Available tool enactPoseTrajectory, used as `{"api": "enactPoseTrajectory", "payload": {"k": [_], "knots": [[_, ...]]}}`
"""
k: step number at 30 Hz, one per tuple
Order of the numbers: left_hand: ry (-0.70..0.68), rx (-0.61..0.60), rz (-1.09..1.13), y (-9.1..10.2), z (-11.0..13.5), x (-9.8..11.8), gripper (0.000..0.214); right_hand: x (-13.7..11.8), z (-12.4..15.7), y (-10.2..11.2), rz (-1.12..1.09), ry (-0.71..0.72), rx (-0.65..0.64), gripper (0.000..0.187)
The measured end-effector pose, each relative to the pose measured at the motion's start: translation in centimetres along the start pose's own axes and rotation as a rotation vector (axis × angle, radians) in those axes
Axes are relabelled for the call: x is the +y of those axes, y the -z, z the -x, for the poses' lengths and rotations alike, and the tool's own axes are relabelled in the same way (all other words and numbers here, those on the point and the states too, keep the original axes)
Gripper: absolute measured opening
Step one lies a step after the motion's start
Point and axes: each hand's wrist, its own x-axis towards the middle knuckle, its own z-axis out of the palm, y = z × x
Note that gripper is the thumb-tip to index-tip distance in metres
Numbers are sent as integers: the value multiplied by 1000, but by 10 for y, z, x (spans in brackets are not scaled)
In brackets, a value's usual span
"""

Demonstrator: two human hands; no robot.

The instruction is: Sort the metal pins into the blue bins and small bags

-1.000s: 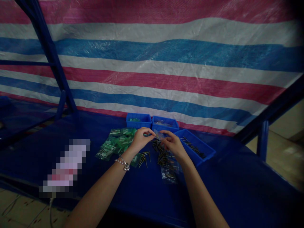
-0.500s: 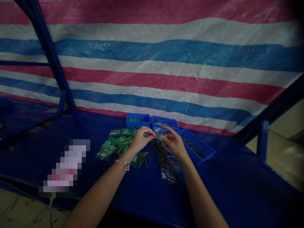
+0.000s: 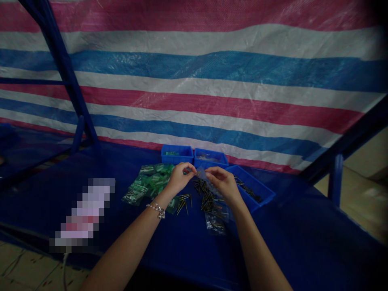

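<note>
My left hand (image 3: 180, 178) and my right hand (image 3: 222, 184) pinch opposite edges of a small clear plastic bag (image 3: 204, 176) above the table. Directly below my right hand lies a loose heap of slim metal pins (image 3: 207, 201) with dark and brass-coloured parts. A few more pins (image 3: 183, 203) lie just below my left hand. Green-tinted plastic packets (image 3: 148, 182) lie to the left of my left hand. A silver bracelet (image 3: 157, 209) circles my left wrist.
Blue plastic bins (image 3: 177, 154) (image 3: 210, 158) stand at the back, and a third blue bin (image 3: 250, 188) holds pins. A clear bag (image 3: 216, 223) lies near the heap. A pixelated object (image 3: 83, 212) lies on the blue table (image 3: 287, 226). A striped tarp (image 3: 194, 97) hangs behind.
The clear bag now stretches flatter and more tilted between my hands. My right hand has closed in from its more spread position.
</note>
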Motion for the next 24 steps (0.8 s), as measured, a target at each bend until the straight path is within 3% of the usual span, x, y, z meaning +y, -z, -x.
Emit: {"api": "enactPoseTrajectory", "payload": {"k": [7,16,19,24], "knots": [[-1,-50,-114,-1,3,0,9,0,-2,3,21,7,146,30],[-109,-101,-584,-1,14,2,11,-3,0,9,35,-196,229,34],[-102,-140,-618,-1,15,0,13,-3,4,11,49,-312,130,32],[-95,-159,-637,-1,15,-4,14,-1,8,15,70,-423,-193,28]]}}
